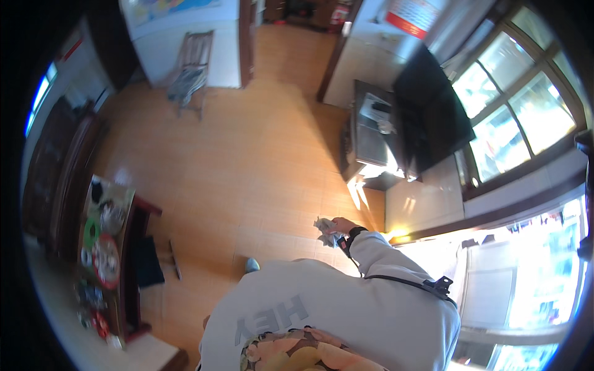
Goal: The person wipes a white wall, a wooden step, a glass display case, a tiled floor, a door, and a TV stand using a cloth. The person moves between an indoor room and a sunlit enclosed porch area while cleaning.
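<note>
My right hand [344, 225] is held out in front of me, closed around a crumpled greyish-white cloth or paper [327, 230]. Loose folds of it stick out past the fingers. A black strap [356, 232] circles the wrist, and a black cable runs from there along my light sleeve. My left hand is out of view, on the far side of my sweatshirt [325, 297]. Below the right hand lies an orange-brown tiled floor [278, 185]. The tip of one shoe [252, 265] shows at the sweatshirt's edge.
Ahead to the right, a dark cabinet [371, 139] stands by a large television [431, 111]. A low table [125, 222] on the left bears a red-rimmed tray [106, 262] and several small items. A wooden chair [197, 55] is against the far wall, beside a doorway. Bright windows [515, 102] line the right.
</note>
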A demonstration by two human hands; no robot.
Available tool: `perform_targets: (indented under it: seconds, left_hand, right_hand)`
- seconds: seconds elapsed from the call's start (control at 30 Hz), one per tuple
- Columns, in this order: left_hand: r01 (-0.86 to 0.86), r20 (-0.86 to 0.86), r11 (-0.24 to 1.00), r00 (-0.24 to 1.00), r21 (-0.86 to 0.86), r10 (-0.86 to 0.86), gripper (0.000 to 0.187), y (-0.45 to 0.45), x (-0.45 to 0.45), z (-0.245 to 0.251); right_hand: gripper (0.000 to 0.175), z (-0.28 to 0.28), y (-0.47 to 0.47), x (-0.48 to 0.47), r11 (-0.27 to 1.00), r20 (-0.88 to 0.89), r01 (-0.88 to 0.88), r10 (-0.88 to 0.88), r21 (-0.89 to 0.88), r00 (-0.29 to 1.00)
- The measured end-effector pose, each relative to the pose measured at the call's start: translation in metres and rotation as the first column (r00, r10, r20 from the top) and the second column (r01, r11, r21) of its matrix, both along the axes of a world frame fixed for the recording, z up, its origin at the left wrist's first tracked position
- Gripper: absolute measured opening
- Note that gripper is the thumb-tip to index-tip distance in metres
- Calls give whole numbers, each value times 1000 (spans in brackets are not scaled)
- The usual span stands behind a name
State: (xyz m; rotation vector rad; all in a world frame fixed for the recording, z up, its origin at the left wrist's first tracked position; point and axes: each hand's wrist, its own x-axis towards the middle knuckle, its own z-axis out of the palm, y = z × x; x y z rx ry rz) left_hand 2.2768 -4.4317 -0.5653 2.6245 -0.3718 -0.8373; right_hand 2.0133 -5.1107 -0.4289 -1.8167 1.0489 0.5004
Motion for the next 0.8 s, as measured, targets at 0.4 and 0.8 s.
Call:
perform_targets:
  seconds: [0.4, 0.8]
  left_hand:
    - [426, 20, 890, 903, -161, -428, 34, -161, 217, -44]
    - [515, -230, 844, 812, -149, -536, 36, -185, 228, -76]
  right_hand:
    - [72, 31, 65, -34, 953, 5, 277, -279, -122, 960]
    - [64, -10, 188, -142, 808, -174, 589, -576, 29, 799]
